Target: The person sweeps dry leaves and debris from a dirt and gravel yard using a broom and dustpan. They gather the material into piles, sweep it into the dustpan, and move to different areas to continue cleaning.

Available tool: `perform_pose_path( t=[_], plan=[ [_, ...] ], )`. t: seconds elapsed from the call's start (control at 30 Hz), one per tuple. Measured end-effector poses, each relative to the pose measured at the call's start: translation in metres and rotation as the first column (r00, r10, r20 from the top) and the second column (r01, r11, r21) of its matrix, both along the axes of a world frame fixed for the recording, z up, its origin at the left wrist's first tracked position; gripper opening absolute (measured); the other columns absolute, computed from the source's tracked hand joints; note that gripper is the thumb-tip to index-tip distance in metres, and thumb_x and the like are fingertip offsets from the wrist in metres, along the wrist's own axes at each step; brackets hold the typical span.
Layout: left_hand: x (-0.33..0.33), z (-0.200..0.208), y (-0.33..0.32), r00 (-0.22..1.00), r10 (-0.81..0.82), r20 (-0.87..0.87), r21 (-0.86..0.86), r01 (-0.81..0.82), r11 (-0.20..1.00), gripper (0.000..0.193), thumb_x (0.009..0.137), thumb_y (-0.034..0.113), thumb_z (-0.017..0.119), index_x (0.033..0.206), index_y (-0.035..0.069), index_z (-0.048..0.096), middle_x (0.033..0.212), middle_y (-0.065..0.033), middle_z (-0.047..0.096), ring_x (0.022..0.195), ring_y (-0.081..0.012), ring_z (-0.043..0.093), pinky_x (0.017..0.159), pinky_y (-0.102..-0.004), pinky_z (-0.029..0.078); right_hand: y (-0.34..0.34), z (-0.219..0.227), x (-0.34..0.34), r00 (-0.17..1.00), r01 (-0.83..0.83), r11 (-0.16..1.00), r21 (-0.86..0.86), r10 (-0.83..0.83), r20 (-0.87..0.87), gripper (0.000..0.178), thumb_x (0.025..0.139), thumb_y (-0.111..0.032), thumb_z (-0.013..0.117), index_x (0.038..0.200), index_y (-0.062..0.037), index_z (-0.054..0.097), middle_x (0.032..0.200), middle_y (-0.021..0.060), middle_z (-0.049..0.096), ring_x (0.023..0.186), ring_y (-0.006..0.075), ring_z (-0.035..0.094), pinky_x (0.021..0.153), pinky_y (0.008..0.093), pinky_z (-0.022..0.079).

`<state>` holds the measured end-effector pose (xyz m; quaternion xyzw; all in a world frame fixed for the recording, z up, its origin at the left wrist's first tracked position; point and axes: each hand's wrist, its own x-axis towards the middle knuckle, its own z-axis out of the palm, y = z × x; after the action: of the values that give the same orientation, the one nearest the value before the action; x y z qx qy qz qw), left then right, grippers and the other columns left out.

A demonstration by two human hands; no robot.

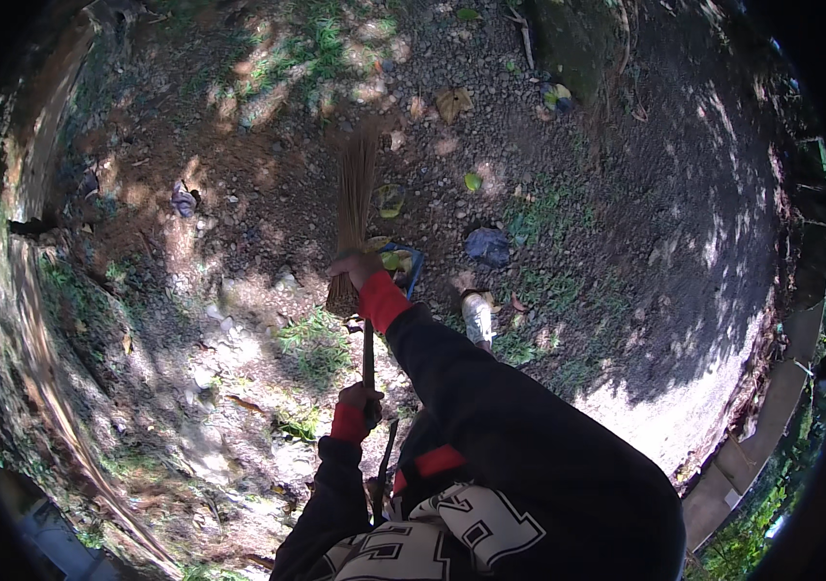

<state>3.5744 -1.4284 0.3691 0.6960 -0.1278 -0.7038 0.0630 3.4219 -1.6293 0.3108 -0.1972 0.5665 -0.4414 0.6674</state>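
The right hand (360, 266) is closed around a stick broom (356, 198), which points forward over gravel (432, 208); the left hand (361, 399) wraps a dark rod (368, 353), perhaps the handle of the blue-edged pan (418, 270) half hidden by the right sleeve (382, 300). Short, light strokes should gather the yellowish leaf (390, 201) beyond without dragging gravel.
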Motion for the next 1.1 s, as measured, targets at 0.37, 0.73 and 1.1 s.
perform_pose_path(
  t=[0.37,0.73,1.1],
  plan=[
    [-0.014,-0.015,-0.025,0.999,-0.010,0.047,0.080,0.006,0.997,0.020,0.075,0.008,0.066,0.062,0.005,0.050,0.052,-0.0047,0.049,0.040,-0.0158,0.046,0.038,-0.0310,0.037,0.056,-0.050,-0.192,-0.403,-0.854,-0.026,0.519,0.664,-0.630,0.025,0.066,-0.028,0.064,0.076,-0.0053,0.068,0.079,0.0188,0.064,0.073,0.0312,0.064,0.068,0.0431,0.051],
    [-0.149,0.006,-0.033,0.982,0.107,0.153,0.033,-0.113,0.993,0.010,0.072,0.010,0.066,0.073,0.002,0.060,0.055,-0.0075,0.057,0.043,-0.0167,0.054,0.040,-0.0308,0.044,0.015,0.069,-0.362,0.279,-0.703,0.453,0.548,0.885,-0.373,0.049,0.049,-0.014,0.076,0.090,0.0027,0.057,0.087,0.0182,0.063,0.082,0.0306,0.062,0.068,0.0372,0.052],
    [-0.246,0.021,-0.007,0.704,0.699,0.125,0.016,-0.706,0.708,0.010,0.076,0.004,0.057,0.081,0.006,0.048,0.053,-0.0015,0.043,0.038,-0.0135,0.041,0.034,-0.0288,0.034,-0.114,0.044,-0.370,-0.088,-0.763,0.231,0.604,0.888,-0.451,0.057,0.052,-0.016,0.073,0.101,0.0048,0.053,0.092,0.0239,0.062,0.086,0.0343,0.063,0.074,0.0389,0.052]
  ],
)
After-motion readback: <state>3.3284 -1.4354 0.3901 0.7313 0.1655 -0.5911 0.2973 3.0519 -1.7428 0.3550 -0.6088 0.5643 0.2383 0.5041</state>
